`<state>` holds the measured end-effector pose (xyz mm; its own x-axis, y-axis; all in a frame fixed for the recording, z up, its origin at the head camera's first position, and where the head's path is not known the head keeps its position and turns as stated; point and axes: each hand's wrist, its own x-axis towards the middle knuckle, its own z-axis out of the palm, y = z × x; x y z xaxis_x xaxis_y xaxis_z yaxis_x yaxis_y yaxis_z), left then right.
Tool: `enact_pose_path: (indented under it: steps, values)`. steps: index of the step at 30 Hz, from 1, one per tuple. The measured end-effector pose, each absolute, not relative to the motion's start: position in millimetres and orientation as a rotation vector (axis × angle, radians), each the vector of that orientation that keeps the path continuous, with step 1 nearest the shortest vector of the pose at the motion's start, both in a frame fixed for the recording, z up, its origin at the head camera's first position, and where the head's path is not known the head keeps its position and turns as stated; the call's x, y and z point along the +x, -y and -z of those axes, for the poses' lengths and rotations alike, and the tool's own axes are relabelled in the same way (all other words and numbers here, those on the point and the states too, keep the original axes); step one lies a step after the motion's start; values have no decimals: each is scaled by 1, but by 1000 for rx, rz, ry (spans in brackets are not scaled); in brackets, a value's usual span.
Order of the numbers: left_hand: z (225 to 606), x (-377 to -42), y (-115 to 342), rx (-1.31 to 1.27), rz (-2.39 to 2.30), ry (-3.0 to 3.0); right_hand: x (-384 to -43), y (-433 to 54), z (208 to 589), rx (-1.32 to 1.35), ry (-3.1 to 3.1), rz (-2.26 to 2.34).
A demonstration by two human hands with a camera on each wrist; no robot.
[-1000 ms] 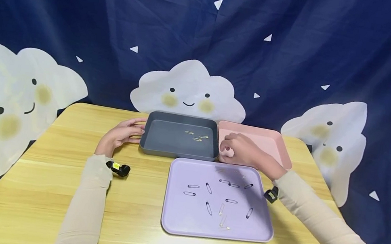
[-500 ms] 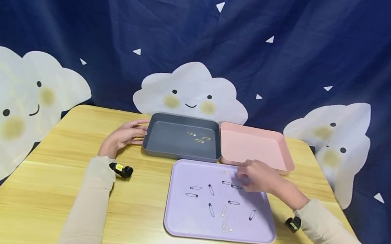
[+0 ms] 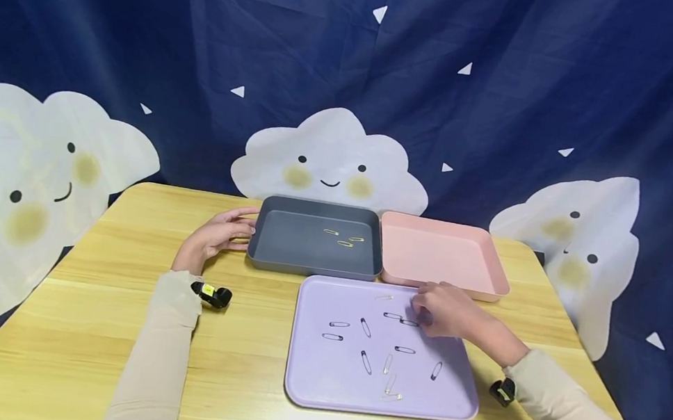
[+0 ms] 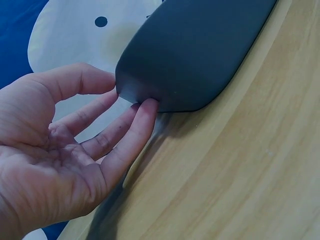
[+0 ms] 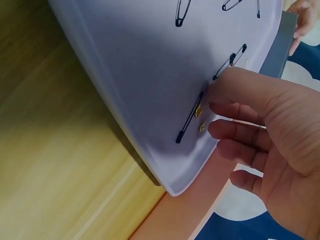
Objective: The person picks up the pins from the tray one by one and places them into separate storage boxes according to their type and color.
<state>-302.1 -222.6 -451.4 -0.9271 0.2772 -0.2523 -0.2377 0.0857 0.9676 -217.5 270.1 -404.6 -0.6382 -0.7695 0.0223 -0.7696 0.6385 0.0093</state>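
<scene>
My left hand point(image 3: 216, 234) rests its fairly straight fingertips against the left end of the dark grey tray point(image 3: 312, 263). In the left wrist view, fingertips point(image 4: 148, 105) touch the tray's outer corner. My right hand point(image 3: 448, 313) is low over the upper right of the lilac tray point(image 3: 316, 376), fingers bent. Beside its thumb and forefinger lie gold safety pins point(image 5: 202, 128) and a black safety pin point(image 5: 186, 125); I cannot tell whether they pinch one. Several black safety pins point(image 3: 366, 362) and gold ones point(image 3: 387, 364) are spread on the lilac tray.
Three gold safety pins point(image 3: 345, 244) lie in the grey tray. A pink tray point(image 3: 441, 251) stands right of it, behind the lilac one. All are on a wooden table point(image 3: 229, 365), with a blue cloud-patterned curtain point(image 3: 307, 38) behind.
My right hand has come from the pink tray's left side toward me and rightward, down to the lilac tray. It has barely shifted in the last half second. The left hand stays at the grey tray.
</scene>
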Motion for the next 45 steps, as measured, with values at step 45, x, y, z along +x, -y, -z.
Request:
enact_pose_path:
  steps: [45]
  values:
    - [453,-301,221,46,-1900,-2021,-221,-264,406,1308,2907,-42]
